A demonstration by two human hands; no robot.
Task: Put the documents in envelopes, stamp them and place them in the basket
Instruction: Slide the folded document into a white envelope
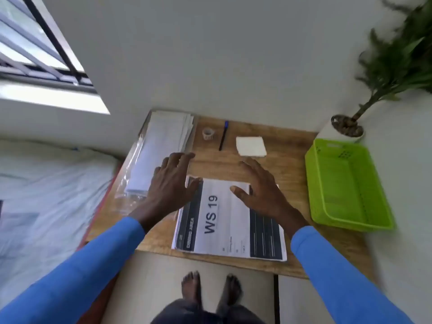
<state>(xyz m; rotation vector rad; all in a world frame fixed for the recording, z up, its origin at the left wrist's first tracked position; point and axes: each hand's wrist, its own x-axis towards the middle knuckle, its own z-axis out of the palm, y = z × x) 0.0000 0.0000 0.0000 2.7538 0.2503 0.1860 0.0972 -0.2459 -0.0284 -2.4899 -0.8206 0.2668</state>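
The documents (224, 220) lie as a printed stack at the near edge of the wooden table (294, 160), the top sheet reading "WS 19", its small print too blurred to read; the left hand (171, 183), fingers spread, covers the stack's far left corner and part of the envelopes (161, 141), which sit in clear plastic wrap (131, 174) along the table's left side; the right hand (261, 188), fingers also spread, hides the far right corner; whether either palm touches paper cannot be told; the green basket (313, 183) stands at the right; beyond lie a tape roll (207, 133), a pen (223, 139) and a white square pad (251, 146) of unclear kind.
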